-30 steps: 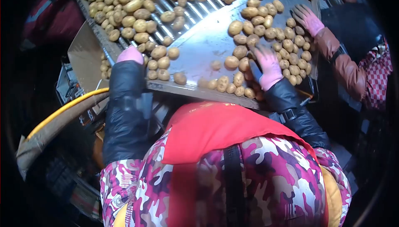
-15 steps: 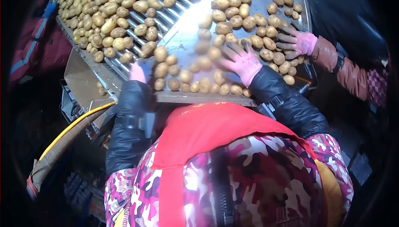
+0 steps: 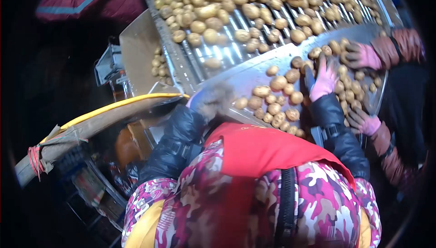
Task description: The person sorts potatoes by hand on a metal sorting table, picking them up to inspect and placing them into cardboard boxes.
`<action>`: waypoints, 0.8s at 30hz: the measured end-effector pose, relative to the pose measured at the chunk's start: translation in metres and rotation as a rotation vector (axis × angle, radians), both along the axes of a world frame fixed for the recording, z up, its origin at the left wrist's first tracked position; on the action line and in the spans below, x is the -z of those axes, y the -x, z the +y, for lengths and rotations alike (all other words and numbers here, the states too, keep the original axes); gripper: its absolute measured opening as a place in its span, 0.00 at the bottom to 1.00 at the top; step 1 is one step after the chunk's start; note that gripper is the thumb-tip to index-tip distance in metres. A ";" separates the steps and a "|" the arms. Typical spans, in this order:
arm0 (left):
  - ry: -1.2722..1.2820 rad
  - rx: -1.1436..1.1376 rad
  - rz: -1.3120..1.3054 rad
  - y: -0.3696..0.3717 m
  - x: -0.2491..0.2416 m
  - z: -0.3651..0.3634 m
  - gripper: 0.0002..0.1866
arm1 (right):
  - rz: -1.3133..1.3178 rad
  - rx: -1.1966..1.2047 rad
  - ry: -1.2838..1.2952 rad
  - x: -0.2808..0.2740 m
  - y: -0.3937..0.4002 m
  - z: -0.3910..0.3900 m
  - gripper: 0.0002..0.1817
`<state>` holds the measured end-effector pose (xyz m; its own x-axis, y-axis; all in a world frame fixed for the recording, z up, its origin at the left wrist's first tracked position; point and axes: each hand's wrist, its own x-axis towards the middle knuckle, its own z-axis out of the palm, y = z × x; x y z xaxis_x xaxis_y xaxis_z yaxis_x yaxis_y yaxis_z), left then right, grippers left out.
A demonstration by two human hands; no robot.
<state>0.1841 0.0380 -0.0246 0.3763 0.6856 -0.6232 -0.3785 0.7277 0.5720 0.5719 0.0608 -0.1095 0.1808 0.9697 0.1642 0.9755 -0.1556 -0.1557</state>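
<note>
and there was the right hand (image 3: 326,77), pink glove, fingers stretched long and parted, laid in among the potatoes (image 3: 279,83), with no firm grip on any of them to be seen! over to the left hand (image 3: 211,101), low at the near edge of the metal tabletop (image 3: 238,77), and that one was all blur; how far it was open, or whether it held anything, i couldn't tell. a loose cluster of potatoes sat between the two hands, the nearest just beside the left, and a thicker bunch packed in to the right of the right hand. here came company on that side: a co-worker's far hand (image 3: 361,56) reached in beyond the right hand, fingers on the potatoes, while the co-worker's near hand (image 3: 365,123) was spread at the bunch's closer edge. ahead of both hands, the rollers (image 3: 190,57) carried a huge crowd of potatoes, densest at the far side! left of the left hand, a board (image 3: 138,48) stood by a smaller heap, and a yellow-edged bar (image 3: 104,116) ran outward, red cord (image 3: 34,159) tied at its end.
</note>
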 end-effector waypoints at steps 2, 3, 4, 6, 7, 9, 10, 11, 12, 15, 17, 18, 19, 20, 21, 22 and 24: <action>0.078 0.194 0.039 0.036 0.004 -0.022 0.16 | 0.003 -0.194 0.135 -0.033 0.044 0.001 0.40; 0.125 0.301 0.048 0.057 0.007 -0.035 0.15 | 0.063 -0.364 0.191 -0.037 0.058 0.000 0.40; 0.246 0.227 -0.001 0.081 0.019 -0.049 0.15 | 0.125 -0.532 0.254 -0.037 0.071 -0.001 0.39; 0.504 0.089 -0.101 0.141 0.053 -0.087 0.15 | 0.208 -0.822 0.225 -0.051 0.100 0.010 0.37; -0.113 0.500 0.416 0.176 0.068 -0.109 0.16 | 0.213 -0.877 0.219 -0.055 0.112 0.016 0.37; -0.162 0.342 0.384 0.249 0.103 -0.158 0.17 | 0.268 -0.936 0.210 -0.065 0.132 0.031 0.36; 0.426 -0.196 -0.156 0.277 0.114 -0.182 0.17 | 0.270 -0.962 0.200 -0.072 0.141 0.041 0.36; 0.418 -0.202 0.090 0.288 0.115 -0.191 0.21 | 0.269 -0.973 0.179 -0.069 0.151 0.049 0.36; 0.379 -0.022 0.409 0.290 0.116 -0.194 0.23 | 0.269 -0.981 0.159 -0.066 0.160 0.057 0.36; 0.232 0.977 1.434 0.282 0.122 -0.183 0.30 | 0.234 -1.006 0.087 -0.060 0.180 0.079 0.33; 0.076 0.948 1.401 0.209 0.058 -0.119 0.30 | 0.182 -0.929 0.105 -0.040 0.166 0.094 0.31; -0.063 0.836 1.287 0.187 0.046 -0.101 0.28 | 0.007 -0.992 0.037 -0.032 0.148 0.107 0.31; -0.396 0.729 1.212 0.153 0.025 -0.077 0.25 | 0.024 -0.952 0.036 -0.034 0.135 0.110 0.32; -0.712 0.611 1.112 0.115 0.004 -0.052 0.22 | 0.044 -0.914 0.035 -0.037 0.124 0.110 0.32; -0.807 0.559 1.072 0.079 -0.020 -0.029 0.20 | 0.058 -0.791 0.036 -0.043 0.114 0.107 0.33; -0.901 0.510 1.031 0.050 -0.033 -0.008 0.19 | 0.076 -0.666 0.034 -0.050 0.103 0.102 0.33; -1.207 0.442 1.003 0.016 -0.023 0.030 0.23 | 0.065 -0.412 0.056 -0.027 0.069 0.085 0.36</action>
